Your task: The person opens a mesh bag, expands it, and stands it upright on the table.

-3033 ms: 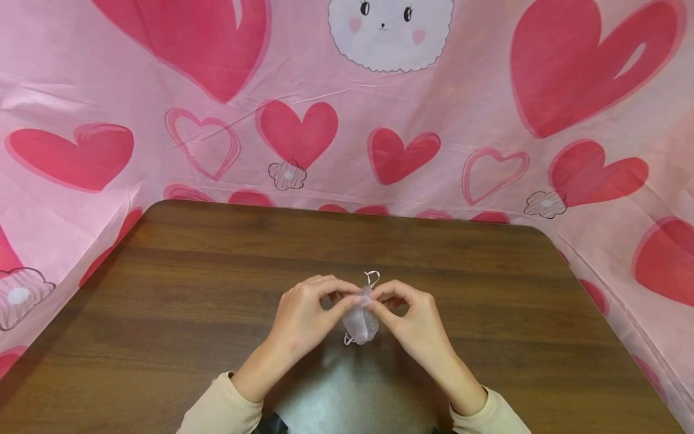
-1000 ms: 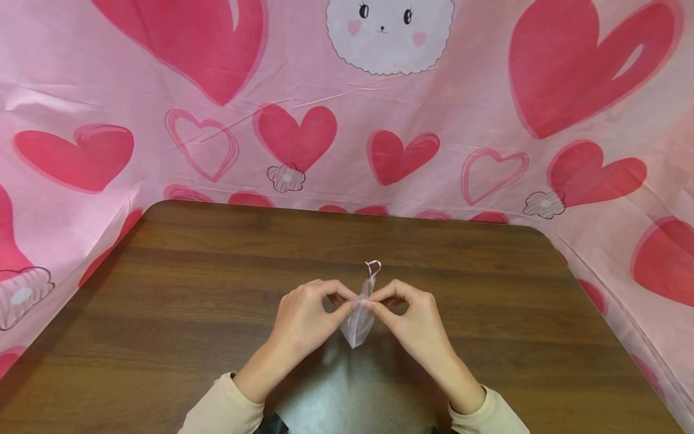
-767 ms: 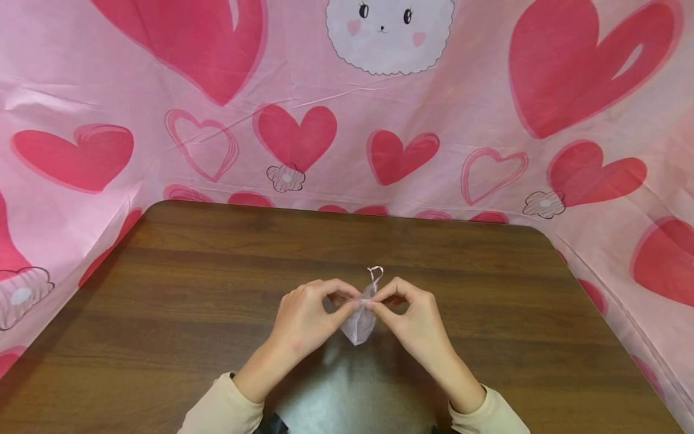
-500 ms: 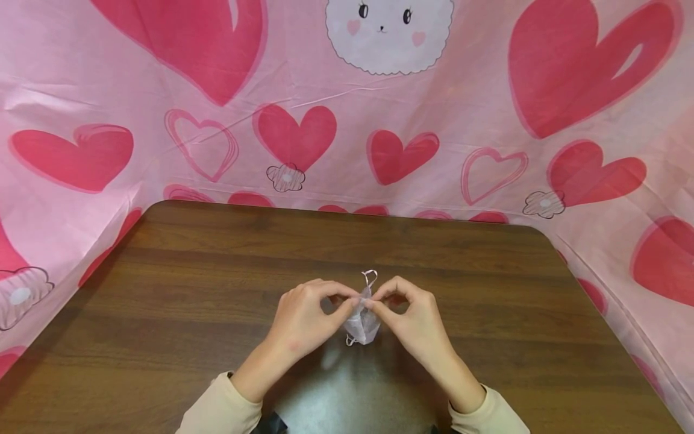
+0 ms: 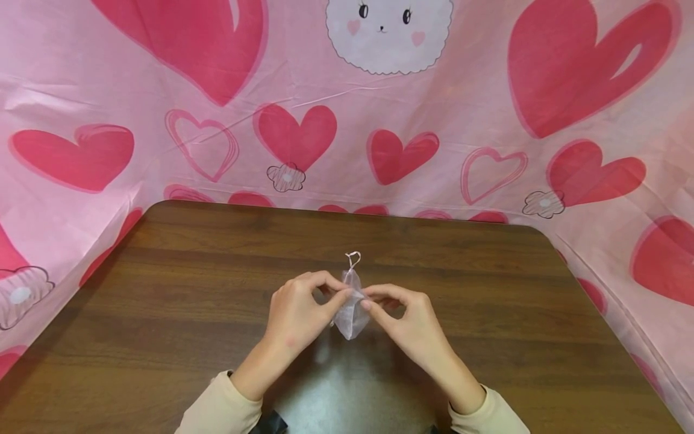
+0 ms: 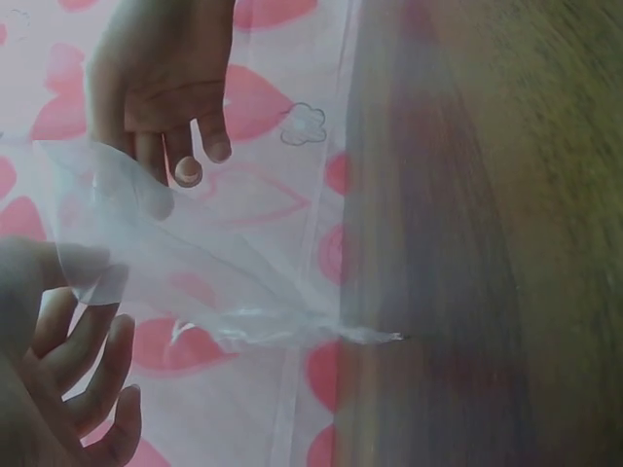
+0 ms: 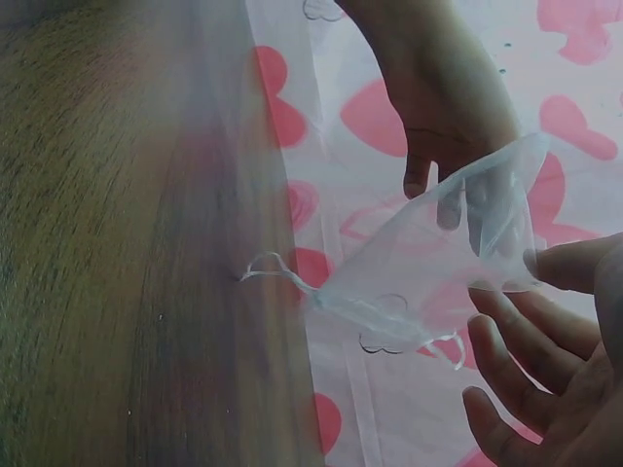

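Observation:
A sheer white organza drawstring bag (image 5: 350, 319) is held above the table between my two hands. My left hand (image 5: 301, 308) pinches the bag's left side between thumb and forefinger. On the other side, my right hand (image 5: 413, 312) pinches its right edge in the same way. A thin ribbon loop (image 5: 354, 259) sticks out at the far end, and a second cord (image 7: 446, 348) shows in the right wrist view. Through the cloth I see fingers, and nothing inside is visible. In the left wrist view the bag (image 6: 214, 263) spreads out wide, its narrow tip pointing right.
A dark brown wooden table (image 5: 217, 259) lies under the hands. Pink cloth (image 5: 347, 96) printed with red hearts encloses its back and sides. A dark strap (image 5: 271, 424) shows at the left sleeve.
The bag has turned and shifted between my hands, and its ribbon loop has moved left and farther away. My left hand has moved slightly left; both hands keep their pinch.

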Tool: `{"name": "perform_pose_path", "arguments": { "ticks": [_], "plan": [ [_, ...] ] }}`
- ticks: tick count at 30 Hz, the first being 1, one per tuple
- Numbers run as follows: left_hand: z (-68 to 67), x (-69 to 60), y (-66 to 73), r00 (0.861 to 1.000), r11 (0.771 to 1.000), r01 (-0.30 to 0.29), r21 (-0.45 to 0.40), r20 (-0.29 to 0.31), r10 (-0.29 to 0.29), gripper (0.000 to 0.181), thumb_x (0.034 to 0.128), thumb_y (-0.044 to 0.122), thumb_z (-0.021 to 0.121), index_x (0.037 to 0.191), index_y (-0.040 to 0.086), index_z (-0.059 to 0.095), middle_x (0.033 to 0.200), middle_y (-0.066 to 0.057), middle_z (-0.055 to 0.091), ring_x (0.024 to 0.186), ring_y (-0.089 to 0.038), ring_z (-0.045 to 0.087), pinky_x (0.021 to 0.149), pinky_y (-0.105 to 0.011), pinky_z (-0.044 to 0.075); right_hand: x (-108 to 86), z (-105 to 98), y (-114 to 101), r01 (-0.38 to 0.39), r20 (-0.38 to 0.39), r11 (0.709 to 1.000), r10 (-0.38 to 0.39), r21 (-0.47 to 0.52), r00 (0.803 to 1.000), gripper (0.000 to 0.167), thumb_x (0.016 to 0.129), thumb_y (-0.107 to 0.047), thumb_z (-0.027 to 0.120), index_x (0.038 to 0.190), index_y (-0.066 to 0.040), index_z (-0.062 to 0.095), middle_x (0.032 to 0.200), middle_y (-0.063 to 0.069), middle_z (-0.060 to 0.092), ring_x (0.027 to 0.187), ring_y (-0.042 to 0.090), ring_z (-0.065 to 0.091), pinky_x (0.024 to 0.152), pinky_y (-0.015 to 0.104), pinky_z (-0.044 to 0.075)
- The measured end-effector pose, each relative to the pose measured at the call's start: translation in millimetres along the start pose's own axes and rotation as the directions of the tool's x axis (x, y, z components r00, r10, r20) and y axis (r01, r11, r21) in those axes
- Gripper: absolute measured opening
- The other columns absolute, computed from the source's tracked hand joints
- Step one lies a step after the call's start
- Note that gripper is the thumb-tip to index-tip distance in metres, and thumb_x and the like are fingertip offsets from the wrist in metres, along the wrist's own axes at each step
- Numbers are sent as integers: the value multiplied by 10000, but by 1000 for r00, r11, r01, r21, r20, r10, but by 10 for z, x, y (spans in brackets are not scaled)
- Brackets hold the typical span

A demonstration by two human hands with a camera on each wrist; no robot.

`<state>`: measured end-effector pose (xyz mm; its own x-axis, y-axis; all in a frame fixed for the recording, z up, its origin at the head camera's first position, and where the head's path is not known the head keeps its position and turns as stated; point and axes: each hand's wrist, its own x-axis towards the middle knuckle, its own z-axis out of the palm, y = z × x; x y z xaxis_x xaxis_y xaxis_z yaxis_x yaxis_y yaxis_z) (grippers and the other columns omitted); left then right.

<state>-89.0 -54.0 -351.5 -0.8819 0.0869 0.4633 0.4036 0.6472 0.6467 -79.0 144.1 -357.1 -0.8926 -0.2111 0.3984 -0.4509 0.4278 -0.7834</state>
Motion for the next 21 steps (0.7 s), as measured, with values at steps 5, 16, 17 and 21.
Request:
{"name": "perform_pose_path", "arguments": {
  "ticks": [5,16,17,21],
  "plan": [
    [-9,-1,-1,1000,1000,22,-14,5,-22,116,769,305,862,798,324,752,690,156,615,599,-46,536,558,-319,408,-5,-3,-5,-11,-7,1000,11,-20,1000,116,878,-142,765,992,-125,773,883,-91,735,780,81,652,737,325,527],
    [-7,-9,14,999,998,13,-57,53,-10,175,752,289,874,808,318,710,699,225,619,695,-31,608,622,-327,437,2,-20,-9,-37,-86,999,37,2,996,56,852,-123,788,904,-143,780,839,-91,733,714,103,643,667,282,518],
    [-6,-10,12,998,998,11,-62,59,-7,185,752,285,874,818,318,704,700,235,621,693,-13,605,625,-330,438,3,-20,-8,-37,-87,999,37,2,995,57,849,-120,790,900,-146,780,836,-95,732,712,103,642,667,281,517],
    [1,-12,4,997,997,-1,-75,74,7,209,755,270,872,859,311,695,708,253,622,697,15,608,636,-336,443,5,-18,-5,-38,-95,999,37,0,995,66,837,-110,800,878,-155,775,814,-106,724,697,104,635,653,275,510]
  ]
}}
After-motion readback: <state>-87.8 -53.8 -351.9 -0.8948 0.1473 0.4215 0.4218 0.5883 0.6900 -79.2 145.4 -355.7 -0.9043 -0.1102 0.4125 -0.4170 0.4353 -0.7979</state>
